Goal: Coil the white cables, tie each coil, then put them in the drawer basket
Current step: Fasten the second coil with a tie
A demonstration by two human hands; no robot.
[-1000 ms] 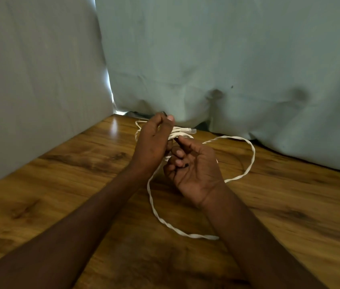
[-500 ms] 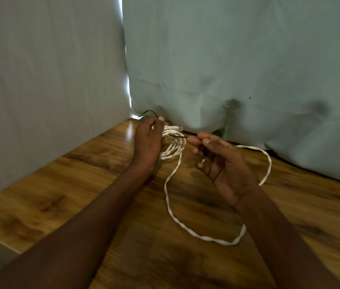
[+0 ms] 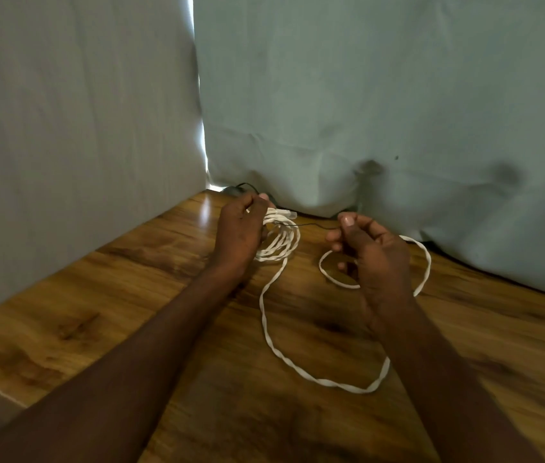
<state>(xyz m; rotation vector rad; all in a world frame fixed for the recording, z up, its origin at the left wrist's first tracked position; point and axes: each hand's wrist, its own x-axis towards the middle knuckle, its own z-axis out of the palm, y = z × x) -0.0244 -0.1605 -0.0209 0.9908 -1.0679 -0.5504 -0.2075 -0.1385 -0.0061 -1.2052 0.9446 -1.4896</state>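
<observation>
White cable (image 3: 266, 315) lies partly coiled on a wooden table (image 3: 131, 295). The left hand (image 3: 239, 230) grips the coil (image 3: 279, 243) at the far middle of the table, fingers curled round the loops, with the cable's plug end poking out to the right of the thumb. A thin black tie (image 3: 311, 225) runs from the coil toward the right hand (image 3: 369, 250), which is held apart to the right with thumb and forefinger pinched together on the tie's end. The loose cable trails from the coil toward the near side, bends right, passes under the right forearm and loops back by the right hand. Pale cloth (image 3: 364, 95) hangs behind.
</observation>
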